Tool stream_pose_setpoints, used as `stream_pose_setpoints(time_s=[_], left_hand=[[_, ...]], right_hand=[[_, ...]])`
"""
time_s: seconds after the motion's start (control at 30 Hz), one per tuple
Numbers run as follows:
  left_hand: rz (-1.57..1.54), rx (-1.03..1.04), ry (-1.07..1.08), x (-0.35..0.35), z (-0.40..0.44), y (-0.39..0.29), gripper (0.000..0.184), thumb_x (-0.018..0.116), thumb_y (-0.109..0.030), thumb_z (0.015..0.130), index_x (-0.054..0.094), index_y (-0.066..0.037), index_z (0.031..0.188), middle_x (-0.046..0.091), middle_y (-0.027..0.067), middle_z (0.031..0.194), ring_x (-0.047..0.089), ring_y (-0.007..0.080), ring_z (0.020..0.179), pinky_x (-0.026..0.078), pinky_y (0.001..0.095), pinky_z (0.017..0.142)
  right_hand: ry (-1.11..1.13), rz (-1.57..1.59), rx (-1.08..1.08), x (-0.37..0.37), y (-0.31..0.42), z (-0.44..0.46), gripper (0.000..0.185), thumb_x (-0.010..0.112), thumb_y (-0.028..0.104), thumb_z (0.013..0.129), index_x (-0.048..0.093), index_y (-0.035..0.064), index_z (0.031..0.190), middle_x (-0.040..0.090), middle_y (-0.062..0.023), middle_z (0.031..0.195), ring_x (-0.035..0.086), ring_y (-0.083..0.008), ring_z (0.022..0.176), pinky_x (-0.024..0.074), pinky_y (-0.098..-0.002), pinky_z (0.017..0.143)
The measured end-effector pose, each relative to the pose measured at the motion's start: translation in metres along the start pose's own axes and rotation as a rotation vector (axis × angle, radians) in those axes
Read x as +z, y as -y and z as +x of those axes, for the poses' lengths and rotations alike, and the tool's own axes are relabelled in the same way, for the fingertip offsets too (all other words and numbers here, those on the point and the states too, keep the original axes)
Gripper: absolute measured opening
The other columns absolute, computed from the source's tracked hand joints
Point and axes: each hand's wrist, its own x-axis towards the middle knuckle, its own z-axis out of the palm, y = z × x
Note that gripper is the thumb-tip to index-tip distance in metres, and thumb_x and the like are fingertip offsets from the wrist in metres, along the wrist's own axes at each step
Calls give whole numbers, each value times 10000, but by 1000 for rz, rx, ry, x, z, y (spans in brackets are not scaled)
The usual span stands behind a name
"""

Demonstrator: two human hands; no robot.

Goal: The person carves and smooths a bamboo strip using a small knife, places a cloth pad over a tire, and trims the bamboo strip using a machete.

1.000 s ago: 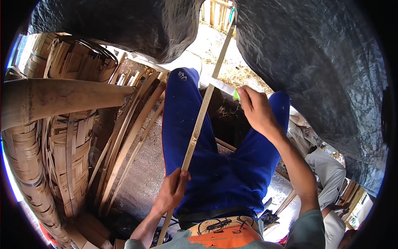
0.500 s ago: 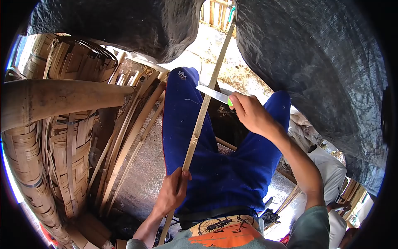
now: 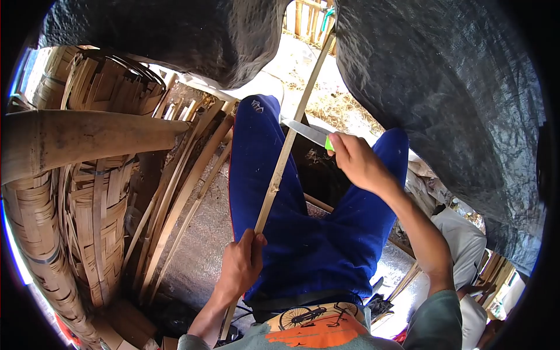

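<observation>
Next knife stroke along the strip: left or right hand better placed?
Right, I'd say. The right hand holds the knife, its blade across the strip. The left hand grips the strip nearer the body, so it looks better suited to steadying.

The knife blade (image 3: pixel 308 132) looks smooth, shiny metal; the long strip (image 3: pixel 283 157) matt wood; the right-hand sheeting (image 3: pixel 443 116) wrinkled, glossy plastic.

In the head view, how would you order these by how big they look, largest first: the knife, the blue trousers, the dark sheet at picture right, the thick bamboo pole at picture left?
1. Dark sheet
2. Blue trousers
3. Thick bamboo pole
4. Knife
</observation>
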Motion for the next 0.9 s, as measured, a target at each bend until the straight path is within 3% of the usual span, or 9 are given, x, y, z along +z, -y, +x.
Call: stream_pose_setpoints(time_s=[0.03, 0.2, 0.33, 0.47, 0.53, 0.6, 0.67, 0.8, 0.9], left_hand=[[-6, -8, 13, -1, -2, 1, 151, 464, -113, 968, 505, -17, 858, 559, 195, 576, 577, 389, 496, 405, 436, 427], [20, -10, 3, 0, -2, 4, 138, 471, -106, 964, 497, -23, 857, 560, 193, 567, 580, 395, 501, 412, 444, 423], [30, 1, -29, -1, 1, 6, 136, 480, -113, 961, 488, -28, 856, 559, 192, 562, 580, 393, 498, 421, 448, 424], [152, 30, -12, -3, -9, 6, 126, 487, -116, 957, 475, -36, 861, 558, 184, 557, 576, 389, 489, 424, 456, 423], [157, 46, -31, -2, -9, 13, 123, 491, -115, 955, 472, -38, 860, 551, 177, 545, 571, 386, 480, 420, 458, 418], [159, 37, -50, -1, -13, 16, 121, 495, -114, 952, 468, -40, 859, 545, 170, 534, 567, 383, 471, 416, 461, 414], [163, 76, -88, 1, -8, 15, 123, 501, -116, 949, 467, -43, 855, 533, 165, 517, 559, 383, 462, 415, 466, 411], [258, 49, -60, 1, -20, 16, 122, 501, -115, 948, 470, -45, 852, 555, 173, 544, 569, 393, 486, 422, 470, 423], [247, 52, -50, -1, -17, 21, 127, 498, -119, 951, 473, -42, 853, 564, 183, 561, 582, 388, 508, 428, 473, 437]], right_hand=[[-89, -3, -172, 7, -4, -4, 332, 442, 213, 993, 569, -44, 827, 630, -177, 701, 626, -343, 633, 473, -404, 582], [-78, -32, 4, -15, 8, -8, 224, 500, 199, 965, 549, 6, 863, 563, -138, 612, 566, -296, 541, 445, -387, 523], [-3, -386, -545, 13, 15, -30, 238, 576, 277, 923, 543, 44, 885, 558, -92, 642, 578, -244, 523, 463, -379, 489], [-100, -633, -52, -2, -11, 11, 268, 549, 268, 944, 511, 5, 908, 584, -143, 590, 588, -255, 442, 433, -355, 343], [-198, -595, -198, -11, -10, 13, 254, 527, 260, 959, 501, 17, 890, 583, -140, 595, 576, -249, 424, 424, -362, 338], [24, -393, -252, 5, 16, -9, 255, 539, 266, 950, 489, 31, 862, 567, -125, 560, 566, -246, 403, 419, -380, 339], [89, -343, -552, 28, 16, -21, 276, 580, 285, 920, 493, 30, 858, 584, -143, 567, 606, -291, 450, 471, -412, 388], [-136, -642, -173, 13, -12, 25, 324, 492, 313, 967, 527, -5, 916, 582, -145, 532, 611, -293, 444, 484, -384, 380], [-25, -372, -195, 1, 17, 18, 316, 515, 312, 960, 520, 8, 871, 557, -128, 500, 594, -281, 416, 465, -377, 370]])
